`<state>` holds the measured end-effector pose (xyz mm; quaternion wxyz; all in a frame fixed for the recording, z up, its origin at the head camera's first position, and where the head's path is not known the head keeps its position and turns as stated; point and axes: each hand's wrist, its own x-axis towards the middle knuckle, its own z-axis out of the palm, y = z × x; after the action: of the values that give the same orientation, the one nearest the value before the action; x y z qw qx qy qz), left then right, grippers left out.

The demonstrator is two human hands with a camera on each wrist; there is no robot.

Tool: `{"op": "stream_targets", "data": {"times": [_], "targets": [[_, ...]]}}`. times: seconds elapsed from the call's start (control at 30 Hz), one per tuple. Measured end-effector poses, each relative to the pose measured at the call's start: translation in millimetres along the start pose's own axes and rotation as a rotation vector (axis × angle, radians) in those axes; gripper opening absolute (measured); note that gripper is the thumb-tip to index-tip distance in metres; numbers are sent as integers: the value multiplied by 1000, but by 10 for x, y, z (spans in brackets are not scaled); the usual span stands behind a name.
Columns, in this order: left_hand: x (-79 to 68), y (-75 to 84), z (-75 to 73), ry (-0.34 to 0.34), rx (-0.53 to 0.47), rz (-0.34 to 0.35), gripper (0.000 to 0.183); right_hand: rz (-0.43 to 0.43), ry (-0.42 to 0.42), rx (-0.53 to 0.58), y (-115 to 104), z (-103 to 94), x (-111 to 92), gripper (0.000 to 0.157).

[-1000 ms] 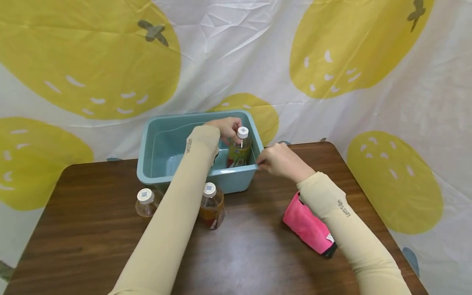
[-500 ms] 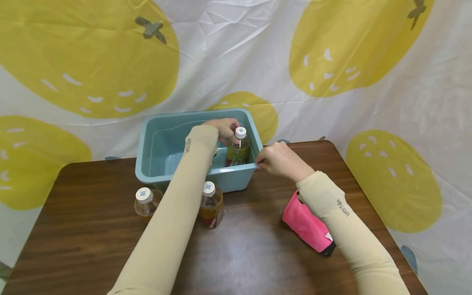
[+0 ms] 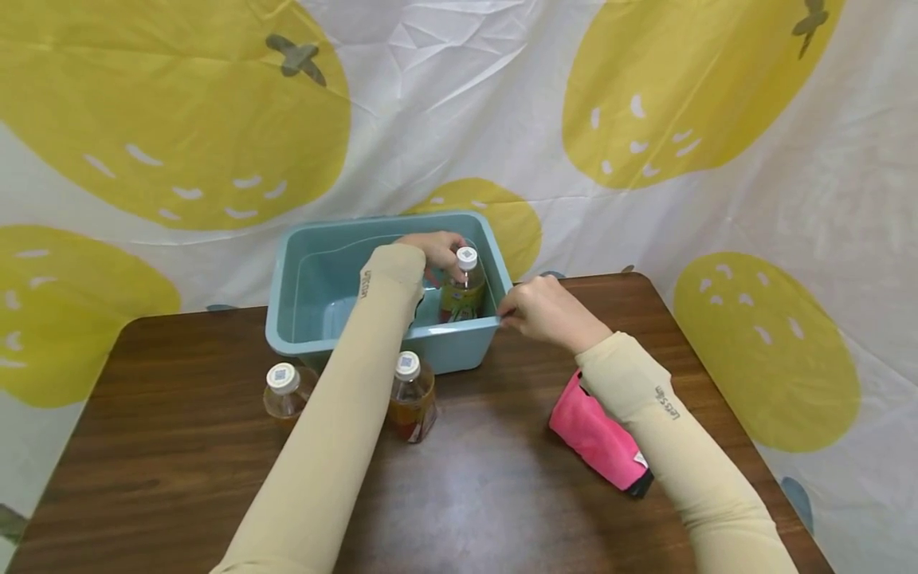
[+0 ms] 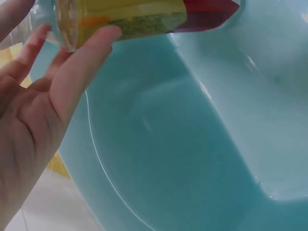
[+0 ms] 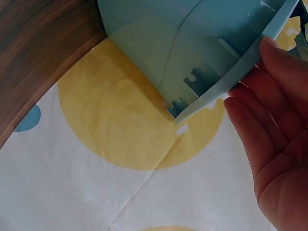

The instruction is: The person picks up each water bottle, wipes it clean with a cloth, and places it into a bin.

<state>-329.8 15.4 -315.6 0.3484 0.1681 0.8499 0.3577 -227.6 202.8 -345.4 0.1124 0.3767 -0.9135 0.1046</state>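
In the head view, a clear bottle (image 3: 462, 296) with a white cap and a green-yellow label stands inside the blue-green plastic bin (image 3: 387, 346), at its right end. My left hand (image 3: 439, 249) reaches into the bin and holds this bottle near its shoulder. The left wrist view has the thumb and fingers around the bottle's upper part, with red showing toward its base. At the bin's front right corner, my right hand (image 3: 548, 312) grips the rim. In the right wrist view the thumb lies over the rim (image 5: 240, 72) and the fingers curl beneath it.
Two white-capped bottles of amber drink stand before the bin: one bottle (image 3: 412, 406) near its middle, another bottle (image 3: 283, 395) partly behind my left sleeve. A pink cloth pouch (image 3: 595, 434) lies by my right forearm on the brown table (image 3: 459, 502). A fruit-print curtain (image 3: 459, 96) hangs behind.
The bottle in the bin has shifted slightly left together with my left hand's fingers. My right hand keeps its place on the rim.
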Motion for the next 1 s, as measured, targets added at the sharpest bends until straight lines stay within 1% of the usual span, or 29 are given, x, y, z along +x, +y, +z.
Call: {"op": "stream_targets", "data": {"times": [0.13, 0.23, 0.3, 0.33, 0.4, 0.5, 0.57, 0.67, 0.77, 0.83, 0.87, 0.93, 1.0], "targets": [[86, -71, -69, 13, 44, 1, 56, -11, -2, -1, 6, 1, 22, 8], [154, -105, -189, 24, 81, 0, 60, -9, -3, -1, 21, -10, 41, 8], [115, -69, -292, 39, 109, 8, 60, -4, -3, -5, 40, -21, 58, 8], [71, -39, -342, 49, 127, 18, 60, -3, -4, -10, 49, -28, 67, 8], [-61, 34, -426, 82, 163, 54, 59, -2, -6, -17, 70, -38, 83, 8], [-319, 139, -491, 171, 226, 150, 58, -6, -8, -28, 97, -38, 96, 8], [-501, 185, -496, 235, 251, 211, 58, -7, -9, -26, 108, -37, 101, 8], [-786, 227, -455, 318, 282, 291, 56, -5, -16, -21, 124, -42, 99, 8], [-1079, 235, -361, 397, 322, 363, 54, 1, -20, -17, 140, -55, 93, 8], [-1257, 213, -261, 478, 383, 416, 56, 4, -22, -14, 153, -61, 90, 7], [-1337, 191, -196, 523, 416, 432, 57, 5, -22, -12, 161, -63, 89, 7], [-1462, 108, -55, 619, 477, 496, 60, 7, -22, -11, 176, -64, 84, 7], [-1546, -14, 96, 698, 517, 563, 60, 9, -22, -10, 185, -62, 80, 7]]}}
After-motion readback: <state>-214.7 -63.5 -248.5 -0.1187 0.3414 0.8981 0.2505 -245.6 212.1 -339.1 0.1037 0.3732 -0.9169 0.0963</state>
